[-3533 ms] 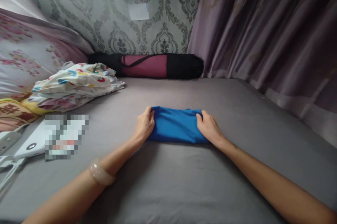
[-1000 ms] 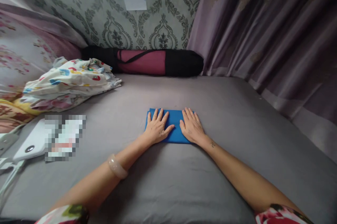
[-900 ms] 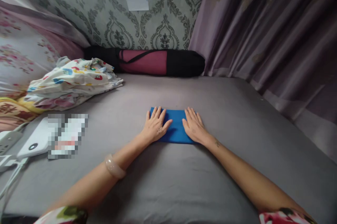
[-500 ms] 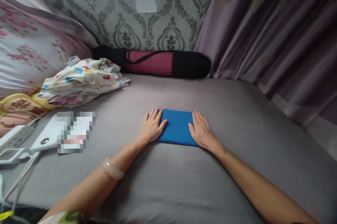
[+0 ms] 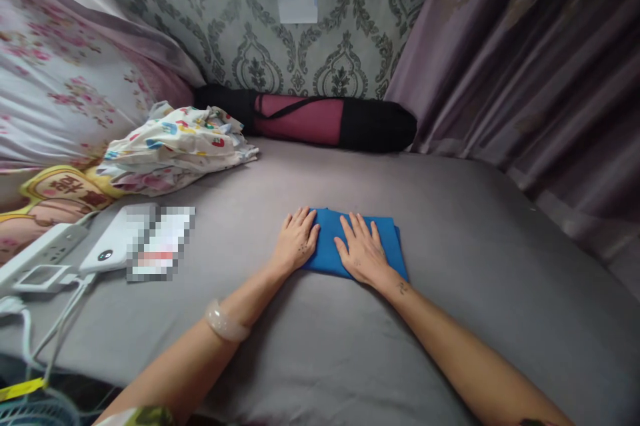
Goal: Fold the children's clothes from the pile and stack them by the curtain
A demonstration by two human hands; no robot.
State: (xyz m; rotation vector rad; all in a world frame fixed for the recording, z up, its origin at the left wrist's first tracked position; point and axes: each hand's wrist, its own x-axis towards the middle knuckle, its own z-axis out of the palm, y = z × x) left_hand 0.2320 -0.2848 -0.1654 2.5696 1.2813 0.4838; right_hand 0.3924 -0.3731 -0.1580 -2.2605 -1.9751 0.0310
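A folded blue cloth lies flat on the grey bed sheet in the middle of the view. My left hand rests flat at the cloth's left edge, fingers stretched out. Flat on the middle of the cloth lies my right hand, fingers spread, covering part of it. A pale bangle sits on my left wrist.
A pile of patterned folded laundry lies at the back left by a floral pillow. A rolled pink mat in a black bag lies along the wall. A power strip and white charger sit left. Purple curtains hang right.
The blue cloth has become shorter, folded over since the earliest frame. My hands went from gripping its ends to lying flat on it. My right hand has slid left onto its middle.
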